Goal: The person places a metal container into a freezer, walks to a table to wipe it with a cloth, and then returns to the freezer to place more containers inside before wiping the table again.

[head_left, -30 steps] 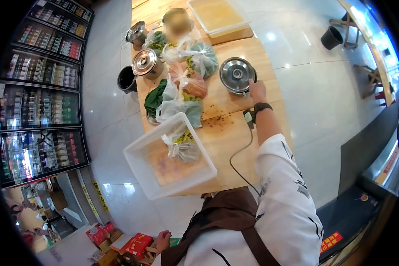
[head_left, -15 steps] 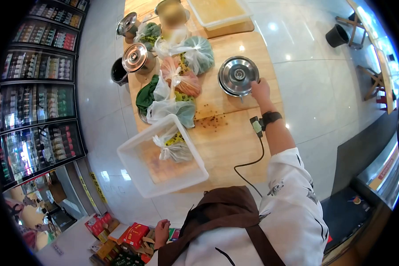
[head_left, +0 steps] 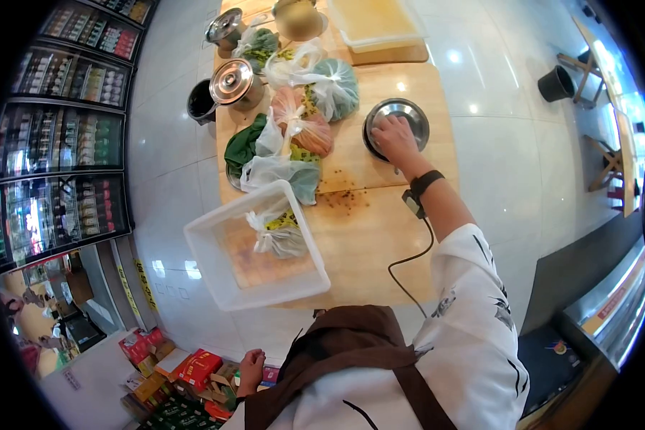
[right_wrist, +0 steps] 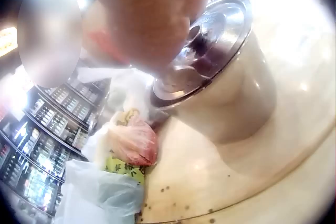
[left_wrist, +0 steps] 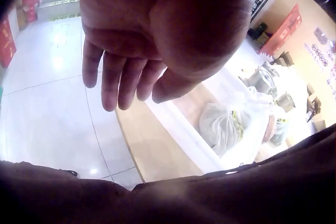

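Note:
A steel pot (right_wrist: 236, 98) with a shiny lid (head_left: 417, 122) stands at the table's right side. My right hand (head_left: 398, 143) is over the lid's middle, its fingers curled at the central knob; in the right wrist view the hand (right_wrist: 152, 14) hides part of the lid (right_wrist: 233, 19). Low beside my body hangs my left hand (head_left: 251, 368), touching nothing. The left wrist view shows that hand (left_wrist: 168, 35) with its fingers loosely extended, in front of the white bin.
Knotted plastic bags (head_left: 312, 136) lie left of the pot. A white bin (head_left: 315, 276) holding one bag (head_left: 283, 242) sits at the near left edge. Lidded pots (head_left: 233, 84) and a yellowish tub (head_left: 376, 21) stand farther back. Dark crumbs and a black cable (head_left: 393, 265) are nearby.
My right hand has moved from the lid's right edge onto its middle, and its fingers have curled at the knob. The left hand still hangs low.

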The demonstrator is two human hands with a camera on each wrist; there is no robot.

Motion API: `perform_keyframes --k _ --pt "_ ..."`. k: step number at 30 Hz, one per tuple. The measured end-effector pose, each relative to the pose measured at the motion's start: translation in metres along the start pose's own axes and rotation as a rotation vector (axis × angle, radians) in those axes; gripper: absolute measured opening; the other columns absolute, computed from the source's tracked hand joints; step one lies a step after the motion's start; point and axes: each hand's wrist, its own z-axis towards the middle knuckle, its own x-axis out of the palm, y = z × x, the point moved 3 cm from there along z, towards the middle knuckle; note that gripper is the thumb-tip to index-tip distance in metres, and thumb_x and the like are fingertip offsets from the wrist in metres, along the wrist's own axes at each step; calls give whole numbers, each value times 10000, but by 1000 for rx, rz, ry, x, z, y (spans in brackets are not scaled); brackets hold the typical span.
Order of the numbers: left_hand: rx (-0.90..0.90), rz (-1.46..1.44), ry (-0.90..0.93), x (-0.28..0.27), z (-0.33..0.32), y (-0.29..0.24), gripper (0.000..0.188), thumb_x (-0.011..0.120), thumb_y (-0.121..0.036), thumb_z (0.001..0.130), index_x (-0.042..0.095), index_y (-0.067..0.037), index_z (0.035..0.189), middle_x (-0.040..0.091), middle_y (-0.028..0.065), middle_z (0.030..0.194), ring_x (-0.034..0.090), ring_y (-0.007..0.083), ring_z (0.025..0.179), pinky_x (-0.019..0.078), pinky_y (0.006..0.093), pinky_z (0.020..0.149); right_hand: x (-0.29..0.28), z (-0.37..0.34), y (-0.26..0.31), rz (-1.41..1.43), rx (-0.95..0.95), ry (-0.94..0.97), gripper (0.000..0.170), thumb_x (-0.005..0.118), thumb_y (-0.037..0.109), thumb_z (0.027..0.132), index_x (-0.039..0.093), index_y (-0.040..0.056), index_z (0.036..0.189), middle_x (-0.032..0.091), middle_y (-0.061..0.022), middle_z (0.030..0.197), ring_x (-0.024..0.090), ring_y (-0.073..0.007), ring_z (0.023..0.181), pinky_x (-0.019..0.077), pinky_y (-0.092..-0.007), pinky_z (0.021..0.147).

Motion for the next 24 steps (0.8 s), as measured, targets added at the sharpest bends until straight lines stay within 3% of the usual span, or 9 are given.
perform_keyframes --k 3,5,8,11,13,15,19,20,24 --pt "10 11 -4 0 0 9 240 576 -113 838 570 26 1035 655 115 935 623 166 867 484 277 780 5 3 -1 -26 -7 53 50 574 97 684 613 121 664 522 -26 774 506 -196 849 382 -336 745" --pt "19 22 2 1 -1 11 241 582 -116 835 572 25 1031 656 115 934 623 161 866 485 275 776 1 7 1 -57 -23 88 43 589 115 690 616 117 723 525 -31 789 507 -208 855 384 -346 750" --pt "0 -4 6 -2 -2 12 245 583 -109 835 566 24 1040 653 120 944 622 166 880 485 276 780 -28 5 -6 -52 260 -87 205 659 200 701 590 111 872 517 -65 899 485 -243 946 386 -380 779" --pt "-19 -87 9 -8 -1 5 243 576 -94 838 557 27 1048 648 124 952 618 173 884 483 280 788 -17 -12 -19 -67 389 53 260 684 231 708 574 107 909 509 -86 954 468 -255 1007 394 -391 798" --pt "-64 -178 -53 -16 -3 -8 233 565 -73 842 550 30 1051 642 126 955 614 179 883 479 284 797 -9 -18 -22 -40 387 120 297 685 236 723 551 102 953 505 -106 974 482 -283 1000 419 -402 799" --pt "5 -218 -62 -19 -1 -14 227 556 -63 846 544 39 1048 636 125 956 608 177 887 472 282 809 -4 -17 -26 29 399 138 323 689 215 718 533 87 969 501 -118 991 507 -304 962 454 -408 760" --pt "11 -252 -73 -25 -14 -53 237 534 -58 859 523 48 1071 623 126 983 600 180 925 457 281 838 -13 -5 -23 55 475 35 337 683 181 695 533 61 972 515 -139 953 557 -316 868 485 -405 716" --pt "90 -277 -76 -26 -17 -65 239 528 -54 862 516 47 1079 618 127 995 597 182 935 454 282 845 -24 2 -14 124 462 -52 346 682 185 689 547 63 983 532 -140 929 568 -311 855 487 -396 716" --pt "293 -416 -144 -24 -26 -116 326 498 -22 872 442 43 1186 558 147 1126 566 206 1020 432 309 909 -98 42 102 311 289 2 353 691 209 684 561 63 978 548 -135 907 576 -309 839 492 -395 695"
